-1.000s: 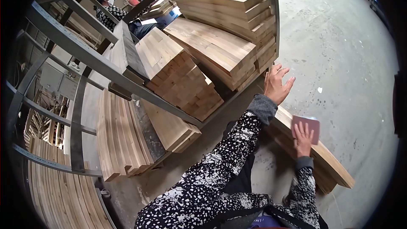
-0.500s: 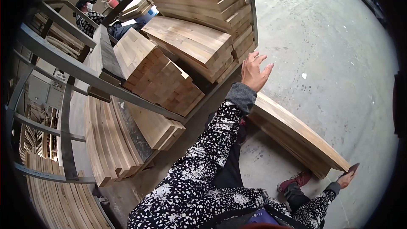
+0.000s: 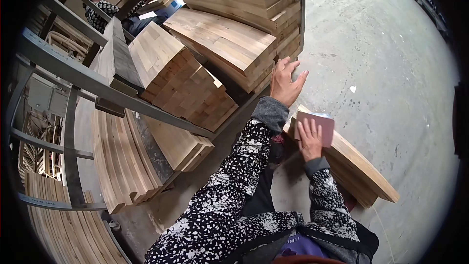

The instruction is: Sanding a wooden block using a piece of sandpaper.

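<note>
A long wooden board (image 3: pixel 364 171) slants from below my left hand toward the lower right, its narrow edge facing up. On its far end my right hand (image 3: pixel 309 139) lies with fingers stretched over a reddish-brown rectangular sheet that looks like sandpaper (image 3: pixel 327 129), holding it against the wood. My left hand (image 3: pixel 287 82) is raised just beyond that end, fingers apart and holding nothing. It is close to the corner of a stack of wooden blocks (image 3: pixel 234 44); I cannot tell whether it touches anything.
A grey metal rack (image 3: pixel 122 99) fills the left side, loaded with stacked wooden boards (image 3: pixel 124 156) and a block of glued timber (image 3: pixel 183 78). Behind it sits another person (image 3: pixel 100 12) in a cap and mask. Concrete floor (image 3: pixel 381 68) stretches to the right.
My right hand has travelled with the sandpaper from the board's near right end up to its far end. My left hand stays raised, fingers apart, shifted slightly left.
</note>
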Demonstrator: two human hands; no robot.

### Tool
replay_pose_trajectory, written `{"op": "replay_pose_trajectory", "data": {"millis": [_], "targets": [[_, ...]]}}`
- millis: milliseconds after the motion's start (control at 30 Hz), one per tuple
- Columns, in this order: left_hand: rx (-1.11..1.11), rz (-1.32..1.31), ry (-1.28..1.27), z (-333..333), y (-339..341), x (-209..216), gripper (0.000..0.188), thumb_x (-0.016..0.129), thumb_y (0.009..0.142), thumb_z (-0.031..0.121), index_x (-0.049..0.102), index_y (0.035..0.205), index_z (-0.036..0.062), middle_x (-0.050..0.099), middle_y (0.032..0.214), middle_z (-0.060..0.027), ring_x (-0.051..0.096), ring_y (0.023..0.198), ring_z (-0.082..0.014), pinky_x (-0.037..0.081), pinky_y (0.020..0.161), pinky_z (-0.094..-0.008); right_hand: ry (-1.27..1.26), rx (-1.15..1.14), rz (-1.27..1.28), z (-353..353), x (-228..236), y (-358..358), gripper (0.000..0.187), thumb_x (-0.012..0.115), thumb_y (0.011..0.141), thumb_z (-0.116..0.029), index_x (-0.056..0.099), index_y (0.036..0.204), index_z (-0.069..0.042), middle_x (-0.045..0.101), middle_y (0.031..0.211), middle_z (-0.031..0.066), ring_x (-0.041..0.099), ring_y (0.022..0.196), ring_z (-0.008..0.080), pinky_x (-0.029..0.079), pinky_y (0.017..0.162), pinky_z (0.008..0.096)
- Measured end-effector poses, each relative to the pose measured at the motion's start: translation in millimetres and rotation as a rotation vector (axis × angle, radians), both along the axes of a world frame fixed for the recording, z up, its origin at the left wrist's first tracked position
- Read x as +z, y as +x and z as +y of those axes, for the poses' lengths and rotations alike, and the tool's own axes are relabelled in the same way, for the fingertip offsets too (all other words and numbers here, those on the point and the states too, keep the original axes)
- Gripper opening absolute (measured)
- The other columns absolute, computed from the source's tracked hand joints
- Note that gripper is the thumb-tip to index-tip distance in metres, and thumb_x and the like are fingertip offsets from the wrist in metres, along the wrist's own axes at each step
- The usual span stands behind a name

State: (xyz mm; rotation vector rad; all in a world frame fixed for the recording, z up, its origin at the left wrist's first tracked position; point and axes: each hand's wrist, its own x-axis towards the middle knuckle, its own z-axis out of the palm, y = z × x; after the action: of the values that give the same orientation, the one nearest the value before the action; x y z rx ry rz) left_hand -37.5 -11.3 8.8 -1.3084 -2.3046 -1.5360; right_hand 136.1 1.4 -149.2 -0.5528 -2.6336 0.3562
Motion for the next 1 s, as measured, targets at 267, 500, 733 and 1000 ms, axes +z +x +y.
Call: {"op": "replay_pose_trajectory", "data": {"millis": [267,500,733,1000], "targets": [[-0.054,0.017,-0.043,17,19,-5,0.036,0.062,0.074,0.025,0.057,0.100,0.0016,0.046,0.113,-0.0207,0.046,0.104,-0.0308,0.037,0.088,-0.0349,0.101,0.005,-0.031,12,-12,-17,0.050,0.050,0.073,-0.013,0.042,0.123,-0.016,0.035,0.131,0.0072,0.028,0.123,0.0259,0.018,0.101,0.0431],[-0.068,0.051,-0.130,25,31,-14,0.038,0.061,0.073,0.029,0.057,0.099,0.0020,0.047,0.111,-0.0204,0.045,0.104,-0.0319,0.035,0.089,-0.0381,0.073,-0.043,-0.201,69,11,225,0.053,0.047,0.068,-0.001,0.045,0.120,-0.012,0.037,0.129,0.0103,0.029,0.124,0.0278,0.018,0.102,0.0427],[-0.023,0.054,-0.511,42,36,-78,0.047,0.057,0.074,0.040,0.055,0.104,0.0038,0.048,0.110,-0.0201,0.045,0.104,-0.0317,0.034,0.091,-0.0386,-0.494,-1.215,0.034,151,-26,521,0.038,0.041,0.087,-0.024,0.043,0.121,-0.007,0.047,0.119,0.0139,0.046,0.108,0.0266,0.034,0.091,0.0329],[0.274,-0.352,-0.254,31,60,-187,0.063,0.046,0.076,0.054,0.050,0.110,0.0016,0.050,0.110,-0.0191,0.043,0.107,-0.0315,0.033,0.091,-0.0397,-0.860,-1.406,1.010,168,-141,527,0.068,0.048,0.078,-0.054,0.043,0.117,0.001,0.051,0.110,0.0126,0.052,0.095,0.0252,0.043,0.082,0.0353]]}}
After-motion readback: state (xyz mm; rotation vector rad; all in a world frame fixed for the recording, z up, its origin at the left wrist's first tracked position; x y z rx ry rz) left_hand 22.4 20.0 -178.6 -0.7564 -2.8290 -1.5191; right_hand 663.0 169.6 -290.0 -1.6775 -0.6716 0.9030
